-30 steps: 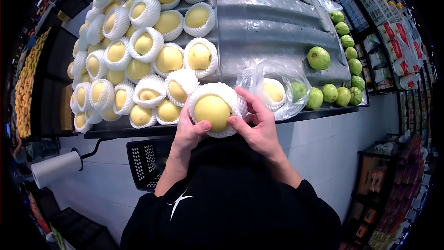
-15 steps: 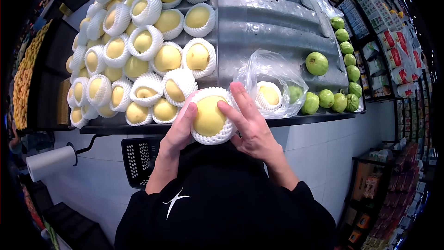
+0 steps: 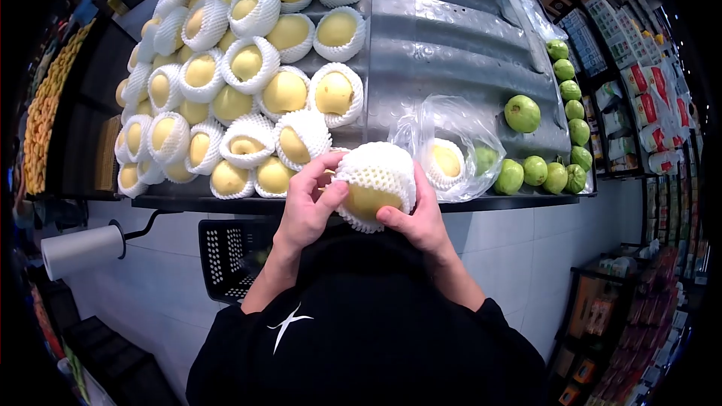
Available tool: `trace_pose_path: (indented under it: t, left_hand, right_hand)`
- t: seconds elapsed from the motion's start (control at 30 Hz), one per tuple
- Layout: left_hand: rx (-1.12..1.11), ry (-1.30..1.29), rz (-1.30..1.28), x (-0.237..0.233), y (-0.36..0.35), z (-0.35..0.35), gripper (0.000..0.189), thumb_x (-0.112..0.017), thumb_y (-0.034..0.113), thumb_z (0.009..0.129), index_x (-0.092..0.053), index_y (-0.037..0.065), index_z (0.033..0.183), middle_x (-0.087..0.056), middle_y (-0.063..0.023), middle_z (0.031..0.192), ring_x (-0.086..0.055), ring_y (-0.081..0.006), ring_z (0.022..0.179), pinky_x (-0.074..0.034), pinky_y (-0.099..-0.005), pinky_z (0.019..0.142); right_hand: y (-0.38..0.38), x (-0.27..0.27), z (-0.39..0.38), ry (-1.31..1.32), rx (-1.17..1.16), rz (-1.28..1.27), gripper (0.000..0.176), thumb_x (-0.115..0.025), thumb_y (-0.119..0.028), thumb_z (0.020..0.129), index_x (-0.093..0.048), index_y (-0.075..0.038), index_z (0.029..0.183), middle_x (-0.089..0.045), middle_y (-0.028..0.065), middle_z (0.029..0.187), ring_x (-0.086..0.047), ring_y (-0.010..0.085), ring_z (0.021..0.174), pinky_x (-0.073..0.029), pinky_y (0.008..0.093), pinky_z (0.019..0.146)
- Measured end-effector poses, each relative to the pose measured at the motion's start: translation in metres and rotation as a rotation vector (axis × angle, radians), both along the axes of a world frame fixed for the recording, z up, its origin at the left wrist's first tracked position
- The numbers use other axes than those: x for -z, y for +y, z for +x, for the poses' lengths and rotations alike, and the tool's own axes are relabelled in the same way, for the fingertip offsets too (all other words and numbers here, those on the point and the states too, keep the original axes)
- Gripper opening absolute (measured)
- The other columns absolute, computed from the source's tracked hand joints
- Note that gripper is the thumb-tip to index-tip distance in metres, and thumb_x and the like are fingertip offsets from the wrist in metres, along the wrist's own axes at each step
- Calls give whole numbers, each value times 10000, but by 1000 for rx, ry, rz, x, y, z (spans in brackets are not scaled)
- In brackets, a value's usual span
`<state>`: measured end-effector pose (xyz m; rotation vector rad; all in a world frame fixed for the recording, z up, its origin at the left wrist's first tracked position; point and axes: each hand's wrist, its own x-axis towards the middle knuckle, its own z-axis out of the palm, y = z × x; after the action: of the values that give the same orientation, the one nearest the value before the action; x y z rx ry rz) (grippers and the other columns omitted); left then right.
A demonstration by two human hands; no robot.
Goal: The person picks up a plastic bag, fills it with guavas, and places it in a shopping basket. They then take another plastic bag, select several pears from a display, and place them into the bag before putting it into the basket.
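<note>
A large round yellow fruit, pear-like, in a white foam net [image 3: 374, 173] is held between both hands in front of my chest. My left hand [image 3: 304, 207] is closed on its left side, thumb and fingertips at the net. My right hand [image 3: 425, 218] grips the right side, its thumb pressed on bare yellow skin at the lower edge. The net covers most of the top. Just beyond my right hand a clear plastic bag [image 3: 459, 124] lies on the display, with a netted yellow fruit [image 3: 445, 161] and a green guava [image 3: 485, 159] in it.
Several netted yellow fruits [image 3: 248, 64] are piled at the left of the grey ribbed display [image 3: 466, 37]. Green guavas [image 3: 535, 171] line its right edge. Below the front edge are a black basket [image 3: 222, 256] and a bag roll [image 3: 83, 249].
The fruit has turned in my hands, so its net now faces up where yellow skin showed. My right fingers have moved from its top to its side. The view has shifted slightly.
</note>
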<state>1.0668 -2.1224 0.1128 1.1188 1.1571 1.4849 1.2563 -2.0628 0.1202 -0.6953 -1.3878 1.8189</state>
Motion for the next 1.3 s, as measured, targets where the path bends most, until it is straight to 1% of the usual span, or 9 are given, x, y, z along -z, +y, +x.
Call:
trace_pose_path:
  t: [0.1,0.23,0.33,0.43,0.53,0.8,1.13,1.23,1.3]
  left_hand:
    - [17,-196,-74,13,2,-7,344,-556,272,1009,-608,-12,1195,-658,10,965,-544,-14,771,-441,-170,626]
    - [32,-156,-58,10,5,-6,347,-551,277,1014,-604,-15,1195,-653,0,992,-549,-19,792,-451,-175,643]
    - [68,-181,-146,6,5,-7,455,-623,330,980,-552,-12,1272,-638,-37,1098,-585,-50,898,-488,-187,708]
    - [104,-131,-15,1,5,1,838,-836,324,808,-389,-15,1430,-570,-102,1281,-580,-165,1146,-484,-299,973]
    - [101,-155,-82,1,8,-3,837,-850,284,795,-396,-30,1424,-579,-104,1277,-581,-173,1145,-468,-323,999]
    - [149,-427,-122,15,5,-7,835,-827,364,796,-422,-63,1388,-591,-128,1287,-596,-201,1152,-474,-333,995]
    - [166,-490,-107,7,12,8,899,-827,434,771,-408,-61,1394,-568,-143,1318,-578,-226,1198,-456,-353,1028]
    - [146,-428,-57,-2,14,21,936,-852,402,751,-373,-55,1412,-555,-152,1321,-570,-236,1208,-460,-363,1023]
    - [105,-371,-11,-12,15,31,962,-871,372,738,-347,-53,1424,-548,-157,1320,-566,-243,1212,-467,-373,1017]
  right_hand:
    - [1,7,3,125,-12,-174,823,-833,-301,808,-393,26,1422,-572,113,1294,-567,185,1178,-447,336,1021]
    - [2,10,5,114,-7,-208,843,-833,-323,807,-386,33,1427,-566,116,1305,-564,184,1186,-447,335,1022]
    - [2,7,3,110,17,-187,833,-837,-295,808,-384,35,1425,-568,116,1301,-559,185,1197,-447,337,1026]
    - [-2,0,-2,35,28,-120,797,-815,-225,836,-368,40,1440,-560,119,1312,-556,187,1201,-445,342,1032]
    - [-5,-5,-7,125,5,-73,762,-766,-137,877,-330,46,1475,-548,120,1330,-548,183,1210,-456,335,1022]
    - [4,-6,0,4,-10,-87,578,-646,-154,971,-403,49,1454,-582,100,1296,-601,72,932,-518,224,705]
    - [6,-6,15,46,9,-87,544,-626,-159,985,-418,46,1443,-586,99,1295,-604,79,952,-519,230,756]
    - [6,-7,24,122,80,-46,592,-648,-209,977,-400,24,1461,-558,125,1339,-604,137,1049,-512,258,862]
    - [2,-19,34,-26,138,7,783,-731,-317,917,-318,-21,1513,-451,152,1450,-535,214,1218,-482,330,970]
